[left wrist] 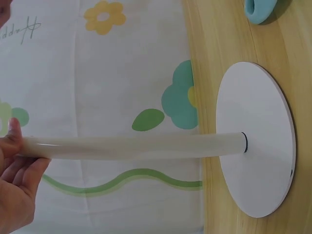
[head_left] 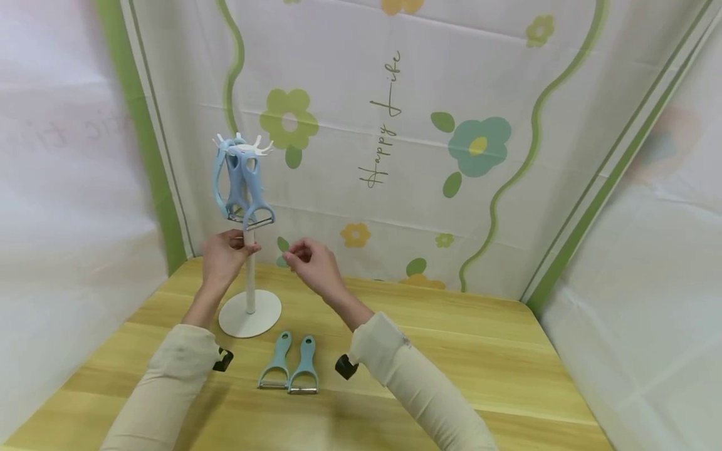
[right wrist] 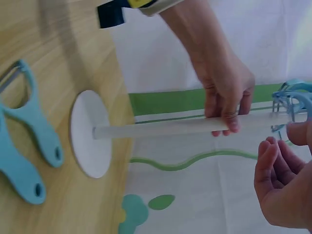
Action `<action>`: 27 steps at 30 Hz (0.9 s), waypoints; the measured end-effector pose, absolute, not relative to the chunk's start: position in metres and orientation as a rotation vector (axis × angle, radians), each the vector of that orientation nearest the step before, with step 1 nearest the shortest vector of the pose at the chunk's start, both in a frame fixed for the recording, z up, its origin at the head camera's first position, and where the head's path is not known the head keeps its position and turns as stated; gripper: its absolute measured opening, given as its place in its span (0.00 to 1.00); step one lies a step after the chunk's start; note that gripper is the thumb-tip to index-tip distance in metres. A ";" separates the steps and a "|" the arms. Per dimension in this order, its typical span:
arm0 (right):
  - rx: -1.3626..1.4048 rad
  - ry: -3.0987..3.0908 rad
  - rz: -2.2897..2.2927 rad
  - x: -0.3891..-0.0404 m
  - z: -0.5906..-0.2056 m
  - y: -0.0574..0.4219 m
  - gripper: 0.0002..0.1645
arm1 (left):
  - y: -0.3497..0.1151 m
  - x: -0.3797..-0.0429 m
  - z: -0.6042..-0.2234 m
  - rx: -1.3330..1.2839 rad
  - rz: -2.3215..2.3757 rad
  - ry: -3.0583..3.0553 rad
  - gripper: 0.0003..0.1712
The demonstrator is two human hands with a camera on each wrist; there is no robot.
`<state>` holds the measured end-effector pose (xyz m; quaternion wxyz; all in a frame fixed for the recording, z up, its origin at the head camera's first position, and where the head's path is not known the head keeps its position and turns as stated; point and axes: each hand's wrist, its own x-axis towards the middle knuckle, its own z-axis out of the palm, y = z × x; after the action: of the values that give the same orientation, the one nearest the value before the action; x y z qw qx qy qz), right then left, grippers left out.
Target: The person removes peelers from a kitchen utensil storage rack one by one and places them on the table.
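I'm at a wood-grain tbl (head_left: 474, 351) in a fabric-walled booth (head_left: 73, 200), w/ a flower-print backdrop (head_left: 338, 163) lettered "Happy Life" behind and pale side curtains (head_left: 648, 263) L & R; whether home or studio, can't tell.

Stand (head_left: 251, 275) on table (head_left: 485, 344), hanging peelers (head_left: 253, 181) at stand's top, two peelers (head_left: 307, 358) before it, curtain (head_left: 338, 200) behind

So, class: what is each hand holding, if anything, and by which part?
The left hand holds the stand by its pole, below the hanging peelers. The right hand holds nothing.
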<state>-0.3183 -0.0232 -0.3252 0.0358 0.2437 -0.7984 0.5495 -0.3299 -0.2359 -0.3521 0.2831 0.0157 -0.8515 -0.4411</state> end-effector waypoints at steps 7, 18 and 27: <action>0.667 -2.300 1.712 -0.324 -0.287 -0.046 0.15 | -0.237 -0.330 -0.351 0.007 -1.157 -2.289 0.16; 0.710 -2.174 1.779 -0.336 -0.254 -0.072 0.19 | -0.241 -0.333 -0.345 -0.113 -0.994 -2.376 0.15; 0.769 -2.191 1.909 -0.339 -0.237 -0.080 0.20 | -0.244 -0.335 -0.343 -0.136 -0.967 -2.469 0.12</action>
<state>-0.3388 -0.0803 -0.2370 0.0678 0.2554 -0.7272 0.6336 -0.3347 -0.2437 -0.3426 0.2410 -0.0499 -0.9025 -0.3535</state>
